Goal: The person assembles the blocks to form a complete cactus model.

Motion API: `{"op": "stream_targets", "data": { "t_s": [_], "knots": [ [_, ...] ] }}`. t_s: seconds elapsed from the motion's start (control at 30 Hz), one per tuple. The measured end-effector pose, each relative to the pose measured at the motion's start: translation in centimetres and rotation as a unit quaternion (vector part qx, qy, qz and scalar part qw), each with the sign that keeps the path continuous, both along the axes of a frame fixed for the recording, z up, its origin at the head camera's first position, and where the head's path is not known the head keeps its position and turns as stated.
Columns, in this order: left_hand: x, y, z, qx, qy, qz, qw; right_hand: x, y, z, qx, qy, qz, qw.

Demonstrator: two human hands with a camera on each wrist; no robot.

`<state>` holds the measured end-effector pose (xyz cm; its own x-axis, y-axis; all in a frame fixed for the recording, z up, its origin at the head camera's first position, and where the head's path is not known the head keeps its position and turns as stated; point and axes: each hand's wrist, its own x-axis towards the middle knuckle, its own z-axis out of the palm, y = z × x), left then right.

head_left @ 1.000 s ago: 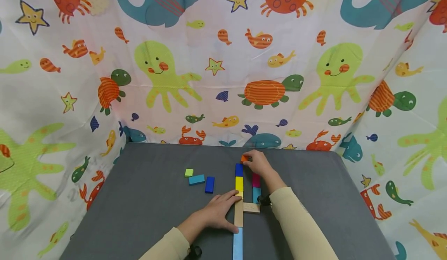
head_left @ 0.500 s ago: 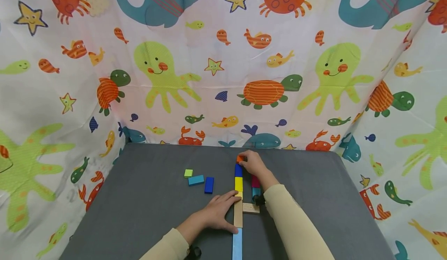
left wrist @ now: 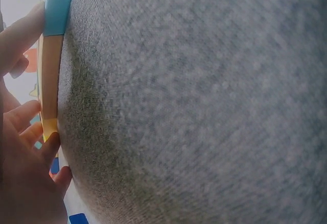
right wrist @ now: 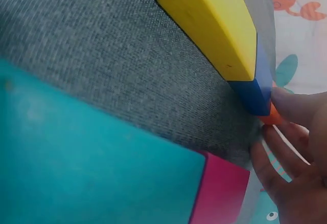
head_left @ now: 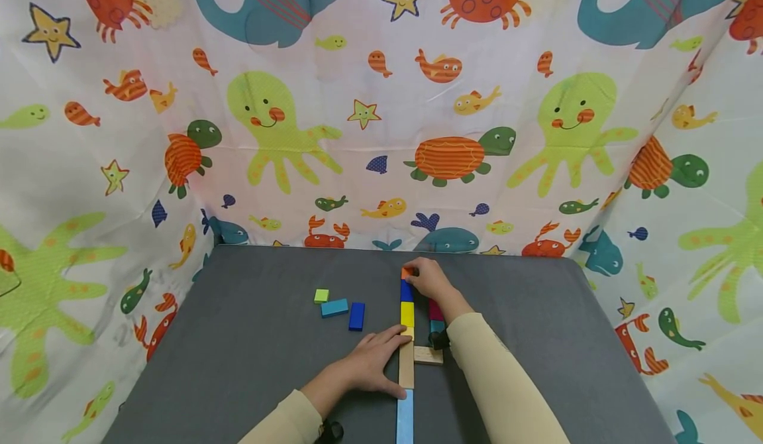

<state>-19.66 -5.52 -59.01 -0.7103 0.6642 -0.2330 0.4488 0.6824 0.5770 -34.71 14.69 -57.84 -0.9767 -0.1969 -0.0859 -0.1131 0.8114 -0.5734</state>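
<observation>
A straight row of blocks runs away from me: a light blue block, a plain wooden block, a pale yellow piece, a yellow block and a blue block. At its far end, against the blue block, sits an orange block, which my right hand pinches between thumb and fingers. My left hand rests along the row's left side, thumb at the light blue block and fingertips by the pale yellow piece, fingers fairly straight. Those fingers partly hide the pale piece.
Right of the row stand a magenta block, a teal block and a short wooden block touching the row. On the left lie a green cube, a light blue block and a dark blue block.
My right hand has moved left with the orange block, bringing it in line with the row's far end against the blue block. My left hand has stayed in place.
</observation>
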Motion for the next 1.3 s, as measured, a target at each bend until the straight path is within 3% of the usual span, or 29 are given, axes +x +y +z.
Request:
{"op": "stream_targets", "data": {
  "t_s": [0.2, 0.57, 0.83, 1.3],
  "knots": [
    [0.0, 0.0, -0.1, -0.002, 0.001, 0.002, 1.0000, 0.0, 0.1, 0.1, 0.003, -0.015, 0.013, 0.9998],
    [0.1, 0.0, 0.1, 0.001, 0.006, 0.001, 1.0000, 0.8, 0.7, 1.4, -0.009, 0.033, 0.042, 0.9985],
    [0.1, 0.1, 0.0, -0.006, 0.022, -0.003, 0.9997, 3.5, 1.3, 3.0, -0.019, 0.088, 0.053, 0.9945],
    [0.3, 0.2, 0.2, -0.012, 0.020, 0.005, 0.9997, 8.0, 2.9, 3.1, -0.039, 0.127, 0.029, 0.9907]
  ]
}}
